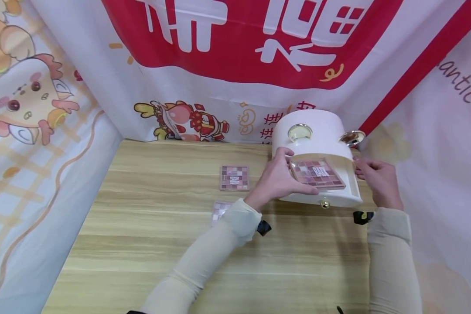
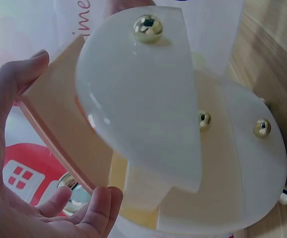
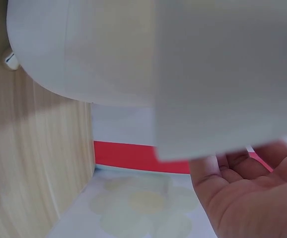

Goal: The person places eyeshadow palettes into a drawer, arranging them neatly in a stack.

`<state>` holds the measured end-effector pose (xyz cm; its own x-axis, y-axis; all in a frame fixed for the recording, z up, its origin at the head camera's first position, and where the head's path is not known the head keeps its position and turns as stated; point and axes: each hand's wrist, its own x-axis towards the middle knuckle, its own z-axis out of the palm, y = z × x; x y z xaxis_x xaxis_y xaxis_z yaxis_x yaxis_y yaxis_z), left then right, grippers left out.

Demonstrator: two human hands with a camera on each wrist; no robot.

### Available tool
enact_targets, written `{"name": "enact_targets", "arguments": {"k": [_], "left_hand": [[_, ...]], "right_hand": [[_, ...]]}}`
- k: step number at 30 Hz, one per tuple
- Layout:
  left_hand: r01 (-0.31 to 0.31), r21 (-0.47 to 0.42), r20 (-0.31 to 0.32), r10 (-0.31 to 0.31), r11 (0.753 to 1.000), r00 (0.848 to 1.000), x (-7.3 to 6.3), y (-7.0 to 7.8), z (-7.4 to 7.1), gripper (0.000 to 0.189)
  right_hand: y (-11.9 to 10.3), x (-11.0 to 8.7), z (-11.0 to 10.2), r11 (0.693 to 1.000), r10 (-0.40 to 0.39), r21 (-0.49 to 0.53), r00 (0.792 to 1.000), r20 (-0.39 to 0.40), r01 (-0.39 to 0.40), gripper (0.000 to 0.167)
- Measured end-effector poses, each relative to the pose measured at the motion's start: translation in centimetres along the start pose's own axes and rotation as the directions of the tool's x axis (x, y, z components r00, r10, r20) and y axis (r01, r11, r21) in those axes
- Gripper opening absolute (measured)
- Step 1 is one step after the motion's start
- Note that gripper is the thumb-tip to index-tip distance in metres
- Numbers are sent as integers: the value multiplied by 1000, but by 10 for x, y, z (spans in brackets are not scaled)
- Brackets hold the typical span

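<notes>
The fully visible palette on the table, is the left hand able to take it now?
Probably not: the left hand is holding another palette at the open drawer. Otherwise, nothing seems to block the table palette.

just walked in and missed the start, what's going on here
A person's left hand grips a checkered palette, tilted over the pulled-out top drawer of a white cabinet. The right hand is at the drawer's right side; whether it grips it is unclear. Two more palettes lie on the table to the left, one partly hidden by the left sleeve.
</notes>
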<state>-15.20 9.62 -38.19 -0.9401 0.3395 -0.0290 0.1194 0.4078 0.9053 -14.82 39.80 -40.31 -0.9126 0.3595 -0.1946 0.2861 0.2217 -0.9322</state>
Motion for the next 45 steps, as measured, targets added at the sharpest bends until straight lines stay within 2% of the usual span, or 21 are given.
{"name": "enact_targets", "arguments": {"k": [3, 8, 13, 19, 23, 28, 32, 35, 37, 39, 45], "left_hand": [[10, 43, -21, -9, 999, 1000, 1, 3, 6, 113], [1, 135, -37, 4, 991, 999, 5, 10, 16, 104], [9, 224, -50, 2, 975, 999, 11, 15, 25, 100], [-57, 376, -15, 68, 925, 998, 20, 15, 32, 90], [-51, 463, 12, 51, 885, 999, 26, 16, 34, 88], [-64, 563, 60, 36, 824, 998, 33, 16, 40, 73], [-85, 598, 91, 37, 797, 995, 36, 16, 41, 70], [-86, 608, 97, 34, 789, 995, 37, 16, 40, 74], [-79, 599, 97, 25, 797, 995, 35, 17, 39, 74], [-67, 571, 92, 18, 818, 996, 34, 17, 37, 75], [-62, 386, 73, 37, 921, 997, 23, 18, 20, 71]], "right_hand": [[1, 0, 0, 1000, -13, 22, 1000, 3, 13, 23], [1, -1, 1, 999, -5, -36, 1000, -4, 5, 31], [0, -1, 2, 999, 0, -32, 1000, -8, 0, 38], [0, -2, 3, 1000, -20, -16, 1000, -15, 20, 38], [-1, -2, 3, 1000, -28, 11, 1000, -15, 28, 39], [-2, -1, 2, 998, -3, -57, 1000, -20, 2, 47], [-1, 0, 3, 998, -2, -61, 1000, -19, 1, 49], [-1, -1, 3, 998, 1, -67, 1000, -17, -2, 51], [-1, -1, 4, 997, 2, -75, 1000, -17, -3, 54], [-2, -1, 4, 997, 3, -81, 1000, -20, -5, 56], [-4, -2, 3, 997, 1, -81, 1000, -20, -2, 55]]}}
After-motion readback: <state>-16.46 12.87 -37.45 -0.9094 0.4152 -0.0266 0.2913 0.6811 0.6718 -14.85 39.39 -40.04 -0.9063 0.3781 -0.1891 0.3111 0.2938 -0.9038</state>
